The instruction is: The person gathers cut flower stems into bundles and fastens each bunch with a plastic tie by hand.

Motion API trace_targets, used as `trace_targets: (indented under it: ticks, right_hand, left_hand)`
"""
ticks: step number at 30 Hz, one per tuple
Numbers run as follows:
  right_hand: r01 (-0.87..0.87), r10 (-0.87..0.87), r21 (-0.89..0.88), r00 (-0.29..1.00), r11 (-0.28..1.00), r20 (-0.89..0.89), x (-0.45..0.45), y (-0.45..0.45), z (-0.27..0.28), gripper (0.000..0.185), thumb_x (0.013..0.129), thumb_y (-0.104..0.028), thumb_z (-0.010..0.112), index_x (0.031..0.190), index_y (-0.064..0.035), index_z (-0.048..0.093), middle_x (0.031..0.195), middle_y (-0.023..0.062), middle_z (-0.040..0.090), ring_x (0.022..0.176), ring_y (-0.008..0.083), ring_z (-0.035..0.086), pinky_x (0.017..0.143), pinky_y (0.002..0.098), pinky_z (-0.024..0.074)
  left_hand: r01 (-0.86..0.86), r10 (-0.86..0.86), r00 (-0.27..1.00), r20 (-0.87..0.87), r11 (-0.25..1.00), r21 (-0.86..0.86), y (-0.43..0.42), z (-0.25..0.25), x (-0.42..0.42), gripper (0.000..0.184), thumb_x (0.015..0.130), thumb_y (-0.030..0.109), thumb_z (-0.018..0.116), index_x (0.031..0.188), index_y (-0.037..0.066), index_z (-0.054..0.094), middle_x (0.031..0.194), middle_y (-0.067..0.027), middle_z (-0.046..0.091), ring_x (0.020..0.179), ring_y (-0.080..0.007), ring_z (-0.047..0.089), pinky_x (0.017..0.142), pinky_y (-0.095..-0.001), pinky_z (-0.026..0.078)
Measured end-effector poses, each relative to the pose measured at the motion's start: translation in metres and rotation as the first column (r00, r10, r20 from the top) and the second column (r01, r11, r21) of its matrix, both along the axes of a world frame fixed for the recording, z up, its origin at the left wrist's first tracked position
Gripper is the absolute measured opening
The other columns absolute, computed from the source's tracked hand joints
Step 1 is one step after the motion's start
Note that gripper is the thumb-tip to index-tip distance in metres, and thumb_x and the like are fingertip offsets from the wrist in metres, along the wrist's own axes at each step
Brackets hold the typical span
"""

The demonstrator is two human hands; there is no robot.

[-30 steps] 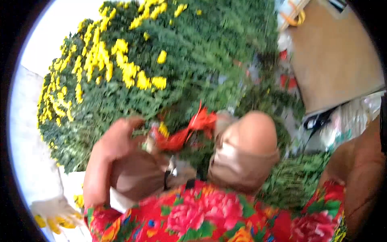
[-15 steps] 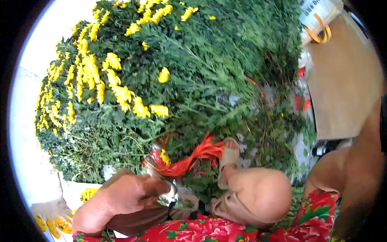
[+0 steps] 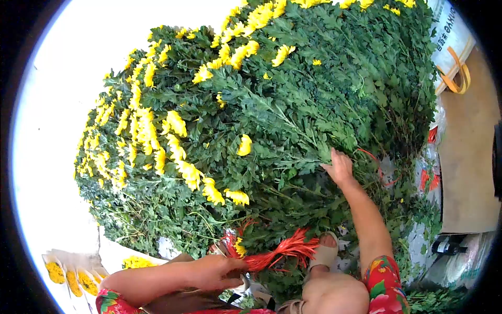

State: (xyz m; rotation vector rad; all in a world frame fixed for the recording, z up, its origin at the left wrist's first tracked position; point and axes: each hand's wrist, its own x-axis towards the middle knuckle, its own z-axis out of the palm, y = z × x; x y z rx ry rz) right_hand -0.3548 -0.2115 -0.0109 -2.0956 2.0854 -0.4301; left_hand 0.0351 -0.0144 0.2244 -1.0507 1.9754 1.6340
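Observation:
My right hand (image 3: 341, 166) reaches into the pile of leafy green stems (image 3: 293, 120), its fingers closed around a stem near the pile's lower right part. Lower down, my left hand (image 3: 222, 271) is held with bent fingers beside a bundle of red strips (image 3: 285, 251); whether it holds anything is hidden. Yellow flowers (image 3: 144, 131) run along the left side and top of the pile. One small yellow flower (image 3: 239, 247) lies on the red strips.
A brown board (image 3: 468, 157) and a white bag with an orange handle (image 3: 452, 36) stand at the right. A dark bottle (image 3: 447, 247) lies at lower right. My sandalled foot (image 3: 325, 252) rests among leaves. Wrapped yellow flowers (image 3: 73, 280) are at lower left.
My right arm has swung from the right edge forward to the stems. My left hand has moved right, nearer the red strips. The view has shifted, showing more of the pile's top.

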Motion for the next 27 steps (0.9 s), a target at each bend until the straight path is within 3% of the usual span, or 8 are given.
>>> trace_targets:
  ticks: [10, 12, 16, 18, 19, 20, 24, 27]
  right_hand:
    - [-0.031, 0.042, -0.107, 0.994, 0.994, 0.103, 0.006, 0.129, 0.127, 0.037, 0.069, -0.024, 0.080, 0.092, -0.0003, 0.062, 0.082, 0.0178, 0.063, 0.077, 0.0383, 0.061, 0.067, 0.0487, 0.0461]
    - [0.014, 0.023, -0.262, 0.990, 0.965, 0.137, 0.005, 0.159, 0.113, 0.037, 0.067, -0.022, 0.080, 0.093, -0.0018, 0.062, 0.080, 0.0162, 0.062, 0.075, 0.0391, 0.059, 0.065, 0.0483, 0.0451]
    - [0.092, -0.084, -0.095, 0.993, 0.991, 0.087, -0.023, 0.234, 0.053, 0.053, 0.066, -0.027, 0.081, 0.110, -0.0027, 0.063, 0.100, 0.0207, 0.065, 0.095, 0.0427, 0.060, 0.080, 0.0490, 0.0473]
    - [0.167, -0.201, 0.194, 0.965, 0.967, 0.171, -0.030, 0.259, 0.041, 0.072, 0.066, -0.034, 0.082, 0.125, -0.0021, 0.057, 0.124, 0.0274, 0.056, 0.119, 0.0455, 0.050, 0.101, 0.0514, 0.0396]
    - [0.081, -0.096, 0.147, 0.990, 0.986, 0.100, -0.031, 0.262, 0.038, 0.088, 0.061, -0.030, 0.086, 0.134, -0.0003, 0.046, 0.131, 0.0261, 0.050, 0.123, 0.0430, 0.047, 0.102, 0.0475, 0.0397]
    - [0.082, -0.099, 0.161, 0.990, 0.984, 0.097, -0.036, 0.263, 0.038, 0.088, 0.061, -0.030, 0.086, 0.134, -0.0003, 0.046, 0.131, 0.0261, 0.050, 0.123, 0.0430, 0.047, 0.102, 0.0475, 0.0397]
    - [0.055, -0.197, 0.307, 0.870, 0.950, 0.453, -0.022, 0.192, 0.084, 0.107, 0.072, -0.039, 0.079, 0.152, -0.0071, 0.016, 0.154, 0.0227, 0.023, 0.141, 0.0389, 0.027, 0.112, 0.0504, 0.0275]
    - [-0.080, -0.171, 0.375, 0.789, 0.924, 0.590, -0.012, 0.140, 0.046, 0.099, 0.072, -0.038, 0.081, 0.147, 0.0003, 0.027, 0.138, 0.0232, 0.048, 0.126, 0.0348, 0.048, 0.105, 0.0426, 0.0388]
  left_hand:
    - [-0.619, 0.640, 0.710, -0.292, 0.766, 0.173, -0.050, -0.075, -0.076, 0.065, 0.091, 0.027, 0.066, 0.139, -0.004, 0.037, 0.129, -0.0186, 0.057, 0.112, -0.0270, 0.058, 0.095, -0.0391, 0.048]
    - [-0.791, 0.720, 0.366, -0.590, 0.574, 0.210, -0.066, -0.084, -0.113, 0.072, 0.088, 0.029, 0.071, 0.140, -0.003, 0.032, 0.131, -0.0176, 0.054, 0.117, -0.0273, 0.054, 0.100, -0.0413, 0.045]
    - [-0.606, 0.962, -0.228, -0.148, -0.021, 0.796, -0.084, -0.132, -0.152, 0.112, 0.078, 0.033, 0.081, 0.150, -0.001, 0.002, 0.154, -0.0211, 0.023, 0.141, -0.0321, 0.025, 0.113, -0.0484, 0.022]
    - [-0.558, 0.969, -0.248, -0.013, -0.132, 0.819, -0.072, -0.152, -0.168, 0.116, 0.078, 0.033, 0.080, 0.151, 0.003, -0.006, 0.156, -0.0202, 0.017, 0.144, -0.0321, 0.016, 0.115, -0.0506, 0.014]
    - [-0.717, 0.973, -0.227, 0.037, -0.192, 0.670, -0.064, -0.151, -0.175, 0.076, 0.081, 0.033, 0.077, 0.136, 0.008, 0.032, 0.137, -0.0131, 0.048, 0.119, -0.0311, 0.051, 0.098, -0.0508, 0.042]
    - [-0.688, 0.979, -0.206, -0.001, -0.144, 0.712, -0.056, -0.150, -0.177, 0.067, 0.083, 0.032, 0.075, 0.133, 0.006, 0.038, 0.135, -0.0135, 0.050, 0.119, -0.0324, 0.051, 0.098, -0.0532, 0.041]
    - [-0.446, 0.990, -0.119, 0.078, -0.124, 0.887, -0.062, -0.211, -0.175, 0.067, 0.085, 0.020, 0.073, 0.135, 0.005, 0.031, 0.133, -0.0155, 0.048, 0.120, -0.0333, 0.051, 0.093, -0.0533, 0.046]
    - [-0.514, 0.991, -0.110, 0.072, -0.119, 0.850, -0.069, -0.177, -0.189, 0.052, 0.087, 0.019, 0.070, 0.127, 0.003, 0.042, 0.122, -0.0163, 0.057, 0.107, -0.0337, 0.060, 0.089, -0.0520, 0.050]
